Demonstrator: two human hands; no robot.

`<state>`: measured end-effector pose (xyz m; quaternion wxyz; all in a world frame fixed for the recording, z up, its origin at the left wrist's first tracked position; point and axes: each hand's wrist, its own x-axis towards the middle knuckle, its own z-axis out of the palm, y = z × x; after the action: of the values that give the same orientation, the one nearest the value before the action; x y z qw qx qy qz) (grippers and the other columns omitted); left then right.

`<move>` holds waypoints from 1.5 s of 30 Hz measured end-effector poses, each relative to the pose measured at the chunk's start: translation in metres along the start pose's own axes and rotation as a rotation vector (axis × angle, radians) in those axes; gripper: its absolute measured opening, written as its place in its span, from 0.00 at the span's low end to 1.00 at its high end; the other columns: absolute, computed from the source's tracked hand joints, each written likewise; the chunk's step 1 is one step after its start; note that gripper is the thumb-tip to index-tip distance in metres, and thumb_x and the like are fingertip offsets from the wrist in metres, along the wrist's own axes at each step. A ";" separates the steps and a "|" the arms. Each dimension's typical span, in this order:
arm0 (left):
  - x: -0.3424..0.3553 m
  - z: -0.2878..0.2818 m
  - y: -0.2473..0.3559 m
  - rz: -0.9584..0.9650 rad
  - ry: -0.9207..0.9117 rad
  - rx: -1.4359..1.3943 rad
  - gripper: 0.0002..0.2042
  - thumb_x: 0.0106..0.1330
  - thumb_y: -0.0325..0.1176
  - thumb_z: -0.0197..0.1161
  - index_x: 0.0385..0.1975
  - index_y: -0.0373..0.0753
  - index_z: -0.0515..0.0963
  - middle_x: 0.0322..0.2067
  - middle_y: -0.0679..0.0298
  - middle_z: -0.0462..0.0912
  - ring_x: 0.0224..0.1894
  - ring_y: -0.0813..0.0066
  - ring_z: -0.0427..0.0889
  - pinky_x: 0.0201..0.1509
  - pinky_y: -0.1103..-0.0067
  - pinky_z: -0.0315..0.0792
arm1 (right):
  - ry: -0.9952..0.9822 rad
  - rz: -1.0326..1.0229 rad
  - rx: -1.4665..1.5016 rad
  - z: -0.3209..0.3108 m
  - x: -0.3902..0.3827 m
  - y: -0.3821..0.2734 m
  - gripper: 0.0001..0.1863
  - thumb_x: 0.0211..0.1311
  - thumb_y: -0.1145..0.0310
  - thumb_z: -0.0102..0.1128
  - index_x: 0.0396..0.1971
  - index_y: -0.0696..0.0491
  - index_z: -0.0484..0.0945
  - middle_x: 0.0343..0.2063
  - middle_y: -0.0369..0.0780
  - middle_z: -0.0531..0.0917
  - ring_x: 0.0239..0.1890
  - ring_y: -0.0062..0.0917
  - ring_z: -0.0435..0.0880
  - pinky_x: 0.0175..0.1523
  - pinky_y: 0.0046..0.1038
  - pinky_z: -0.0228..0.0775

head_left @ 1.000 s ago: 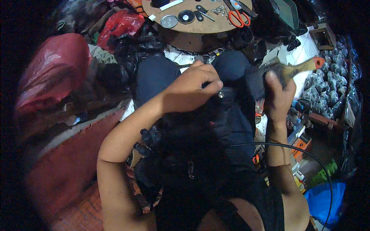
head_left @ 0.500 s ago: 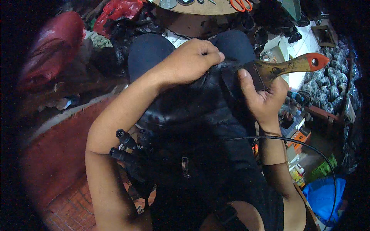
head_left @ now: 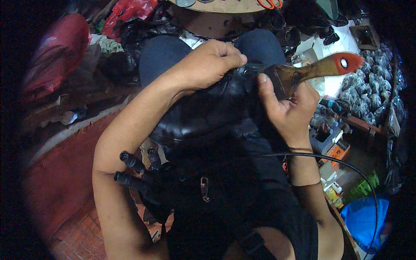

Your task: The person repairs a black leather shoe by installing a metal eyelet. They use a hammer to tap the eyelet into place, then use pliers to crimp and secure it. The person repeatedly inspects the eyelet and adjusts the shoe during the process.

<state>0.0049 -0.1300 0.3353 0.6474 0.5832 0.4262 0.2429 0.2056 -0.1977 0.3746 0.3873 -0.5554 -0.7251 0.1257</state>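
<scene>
Across my lap lies a shiny black leather piece (head_left: 195, 112) with a seam; its full shape is hard to make out against my dark clothes. My left hand (head_left: 212, 63) is closed on its far edge, thumb against the curled fingers. A flat paintbrush (head_left: 314, 71) with a worn wooden handle and red tip is in my right hand (head_left: 290, 108). The thumb lies along the brush's near side, and the other fingers are mostly hidden. The brush head points left, at the right part of the leather; whether the bristles touch it I cannot tell.
A round wooden tabletop (head_left: 225, 6) with orange-handled scissors (head_left: 269, 4) stands ahead. Several plastic-wrapped bundles (head_left: 364, 89) fill the right side, above a blue bag (head_left: 364, 216). A black cable (head_left: 340, 161) arcs at right. Red bags (head_left: 60, 56) lie at left.
The brush and my right hand have shifted slightly left and up. My left hand has moved a little the same way, and more of the shiny leather shows.
</scene>
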 end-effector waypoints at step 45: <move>0.006 -0.006 -0.014 -0.126 0.001 -0.272 0.12 0.69 0.35 0.62 0.38 0.31 0.84 0.35 0.67 0.85 0.38 0.81 0.79 0.47 0.81 0.71 | -0.111 -0.072 0.027 0.005 0.018 -0.002 0.12 0.56 0.66 0.75 0.33 0.57 0.83 0.26 0.43 0.84 0.25 0.32 0.84 0.31 0.29 0.72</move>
<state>0.0002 -0.1250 0.3205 0.7342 0.4620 0.4256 0.2576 0.1991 -0.1808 0.3807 0.3581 -0.5158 -0.7633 0.1518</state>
